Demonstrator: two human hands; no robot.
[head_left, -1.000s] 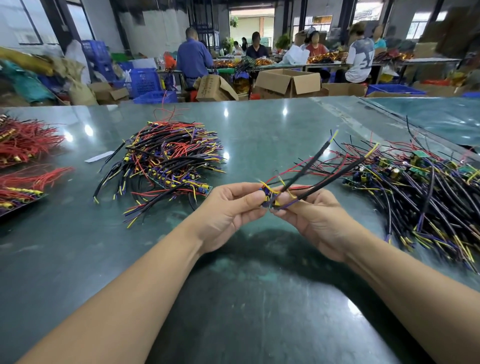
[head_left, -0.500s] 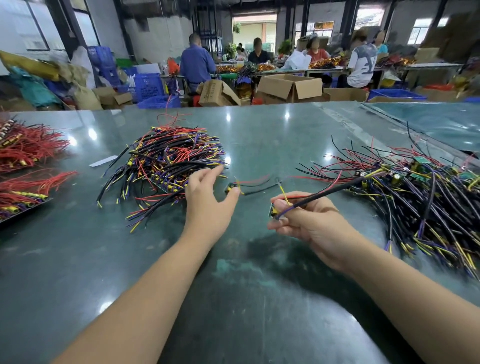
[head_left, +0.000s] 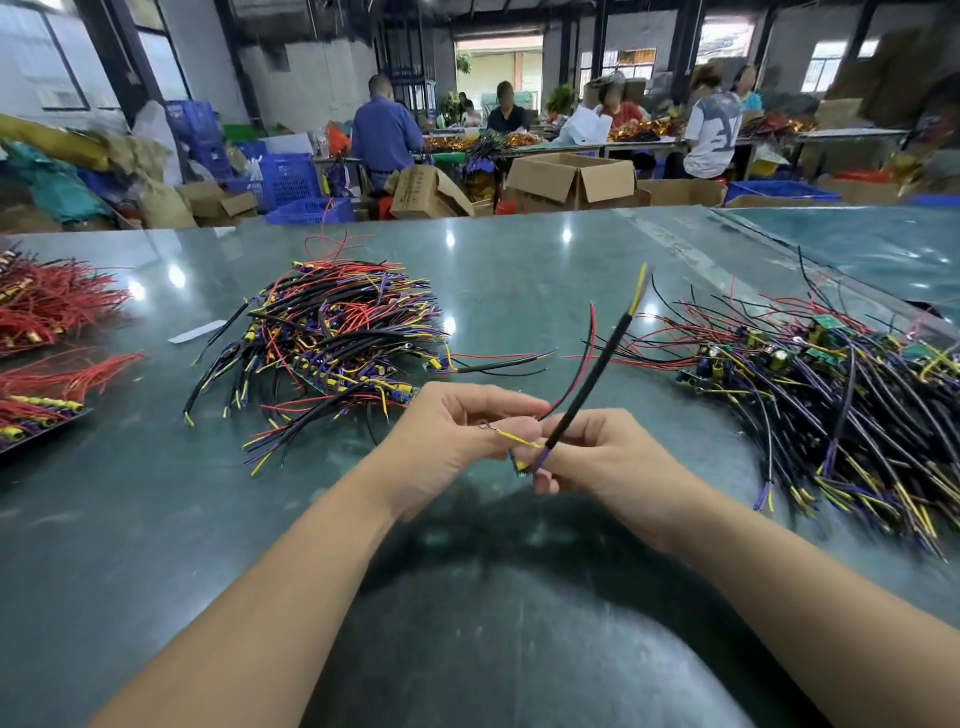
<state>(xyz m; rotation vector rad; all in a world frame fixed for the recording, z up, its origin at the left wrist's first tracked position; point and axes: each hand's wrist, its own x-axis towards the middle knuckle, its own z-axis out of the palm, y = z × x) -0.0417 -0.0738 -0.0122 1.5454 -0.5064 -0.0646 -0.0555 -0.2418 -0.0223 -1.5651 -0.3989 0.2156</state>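
The wire harness slants up and away rightward above the tabletop. It has a black sleeve, yellow and purple tips, and a red strand. The right hand curls its fingers round the harness base, and the left hand pinches its yellow lead.

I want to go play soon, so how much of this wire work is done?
Maybe about half. The tangled heap of black, red and yellow wires on the left looks finished. The left hand and right hand grip one black-sleeved wire bundle. The similar heap with green circuit boards on the right seems left to do.
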